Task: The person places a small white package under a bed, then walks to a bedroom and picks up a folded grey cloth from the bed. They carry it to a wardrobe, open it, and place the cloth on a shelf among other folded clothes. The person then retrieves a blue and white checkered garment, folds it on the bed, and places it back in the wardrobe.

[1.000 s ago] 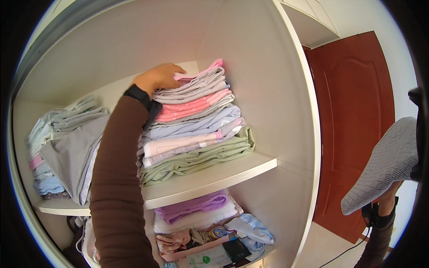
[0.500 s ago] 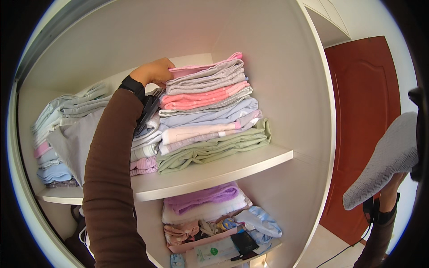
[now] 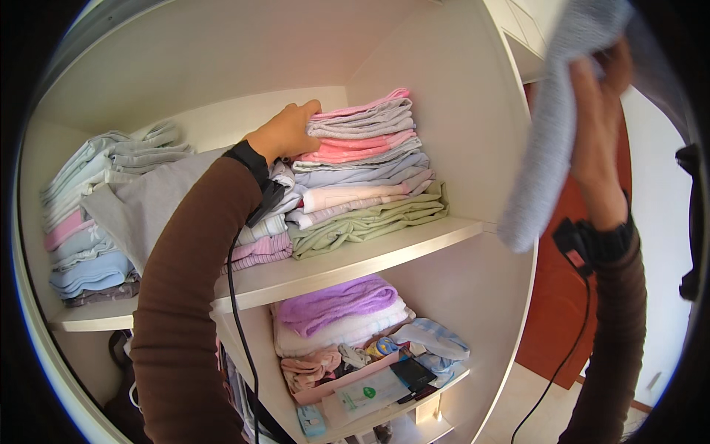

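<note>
At the right side of the scene, raised in front of the red-brown door point(image 3: 547, 325) and to the right of the cabinet, the light grey cloth point(image 3: 543, 140) hangs in the right hand point(image 3: 599, 140), which appears closed around its right side. Well apart from it, the left hand point(image 3: 288, 132) reaches to the upper shelf point(image 3: 370, 260) and touches the left end of the top layers of the folded stack point(image 3: 362, 159); whether its fingers pinch a layer or only press against it, I cannot tell. As for progress, the stack stands neatly layered, from a pink edge on top to the green cloth point(image 3: 370, 222) at the bottom, while the light grey cloth is off the shelf and away from the stack, so that piece looks unplaced. Left of the stack, the draped cloth point(image 3: 159, 196) slopes loosely over its neighbours and seems untidied, beside the left pile point(image 3: 100, 240) of pale and blue pieces. On the lower shelf, 1 purple cloth point(image 3: 336, 303) lies on 1 white cloth point(image 3: 347, 333). The light grey cloth stands nearly upright but tilted: its long axis runs from the upper right down to the lower left, its rounded lower end pointing down and slightly left. Its outline is blurred and its upper end is partly cut off.
</note>
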Demonstrator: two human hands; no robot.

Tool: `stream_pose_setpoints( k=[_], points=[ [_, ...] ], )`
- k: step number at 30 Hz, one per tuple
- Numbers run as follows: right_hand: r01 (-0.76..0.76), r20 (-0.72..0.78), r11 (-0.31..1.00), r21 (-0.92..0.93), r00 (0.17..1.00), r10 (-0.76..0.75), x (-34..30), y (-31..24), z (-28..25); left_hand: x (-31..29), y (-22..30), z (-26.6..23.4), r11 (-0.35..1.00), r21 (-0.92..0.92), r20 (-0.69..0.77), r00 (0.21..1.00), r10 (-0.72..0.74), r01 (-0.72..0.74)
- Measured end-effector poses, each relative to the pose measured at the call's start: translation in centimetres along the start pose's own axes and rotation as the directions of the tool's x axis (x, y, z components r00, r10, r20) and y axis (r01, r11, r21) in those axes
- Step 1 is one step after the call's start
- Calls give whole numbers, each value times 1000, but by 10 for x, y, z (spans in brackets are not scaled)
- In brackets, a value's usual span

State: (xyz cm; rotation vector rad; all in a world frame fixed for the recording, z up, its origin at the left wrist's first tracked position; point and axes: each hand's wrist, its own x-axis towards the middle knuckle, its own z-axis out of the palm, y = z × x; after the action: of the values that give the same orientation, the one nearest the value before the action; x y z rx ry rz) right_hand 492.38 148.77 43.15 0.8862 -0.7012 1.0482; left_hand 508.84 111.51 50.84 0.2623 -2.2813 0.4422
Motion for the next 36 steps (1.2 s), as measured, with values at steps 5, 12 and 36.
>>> stream_pose_setpoints(
  k=[5, 12, 36],
  points=[
    [92, 8, 995, 25, 996, -93, 20, -47, 66, -9, -9, -1, 987, 64, -113, 982, 154, -147],
    [225, -157, 973, 40, 964, -217, 45, -84, 157, -9, -13, 5, 994, 14, -96, 989, 110, -109],
    [-201, 952, 971, -127, 250, 176, -7, -17, 383, -34, -25, 23, 985, -67, -205, 969, 141, -157]
  ],
)
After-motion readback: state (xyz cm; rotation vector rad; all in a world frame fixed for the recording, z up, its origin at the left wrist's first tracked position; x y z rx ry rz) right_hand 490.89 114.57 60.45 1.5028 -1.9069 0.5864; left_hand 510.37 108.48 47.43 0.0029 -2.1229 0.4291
